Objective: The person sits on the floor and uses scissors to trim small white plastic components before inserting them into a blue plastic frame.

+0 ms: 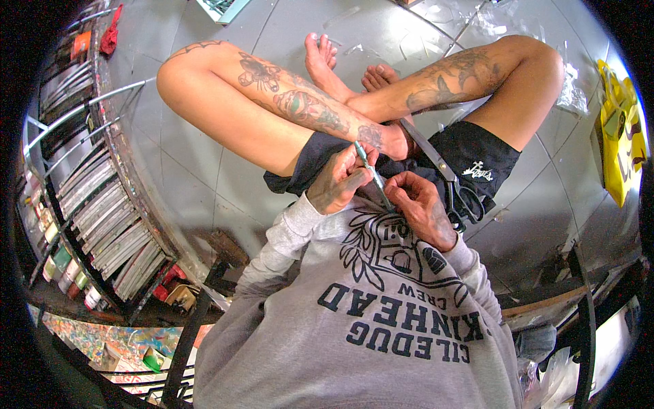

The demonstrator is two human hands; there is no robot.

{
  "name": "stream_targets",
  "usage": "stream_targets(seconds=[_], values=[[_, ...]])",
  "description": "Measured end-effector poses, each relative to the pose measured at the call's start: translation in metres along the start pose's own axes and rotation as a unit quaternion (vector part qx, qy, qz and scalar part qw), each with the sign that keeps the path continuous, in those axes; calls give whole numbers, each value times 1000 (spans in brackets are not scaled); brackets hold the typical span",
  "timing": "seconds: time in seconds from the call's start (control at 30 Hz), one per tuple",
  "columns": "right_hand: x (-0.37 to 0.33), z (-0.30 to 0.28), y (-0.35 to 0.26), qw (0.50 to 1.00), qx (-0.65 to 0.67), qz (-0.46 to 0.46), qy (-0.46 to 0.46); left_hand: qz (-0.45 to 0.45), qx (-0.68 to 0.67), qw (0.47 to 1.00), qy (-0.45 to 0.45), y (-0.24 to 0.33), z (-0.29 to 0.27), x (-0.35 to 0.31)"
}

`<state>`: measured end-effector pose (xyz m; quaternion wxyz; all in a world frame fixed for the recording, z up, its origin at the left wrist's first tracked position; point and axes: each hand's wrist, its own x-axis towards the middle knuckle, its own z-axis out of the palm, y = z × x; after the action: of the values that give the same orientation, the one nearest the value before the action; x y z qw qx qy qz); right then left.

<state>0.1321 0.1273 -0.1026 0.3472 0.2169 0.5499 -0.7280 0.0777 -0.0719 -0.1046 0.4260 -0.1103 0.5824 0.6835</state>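
Note:
Above my lap, a slim pale teal and white stick-like thing (364, 158) slants from upper left to lower right; its exact kind I cannot make out. My left hand (340, 180) pinches it near its upper part, with the tip sticking out beyond the fingers. At its lower part, the curled fingers of my right hand (424, 208) close on it, hiding some of that end. Large scissors (444, 169) with black handles lie on the dark shorts, just beyond my right hand. Their blades point up and to the left, toward the crossed ankles.
Crossed bare legs frame my lap on the grey tiled floor (231, 198). Clear plastic scraps (572, 85) lie far right, near a yellow bag (618, 136). A rack of stacked items (112, 211) stands left. A light teal tray (223, 9) sits at the far edge.

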Motion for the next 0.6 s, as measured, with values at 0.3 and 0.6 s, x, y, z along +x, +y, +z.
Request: stream_targets(seconds=[0.3, 0.6], values=[[1, -1, 8, 997, -54, -45, 11, 13, 4, 1000, -8, 2, 2, 1], [13, 2, -20, 984, -148, -96, -13, 27, -18, 999, -38, 5, -1, 4]])
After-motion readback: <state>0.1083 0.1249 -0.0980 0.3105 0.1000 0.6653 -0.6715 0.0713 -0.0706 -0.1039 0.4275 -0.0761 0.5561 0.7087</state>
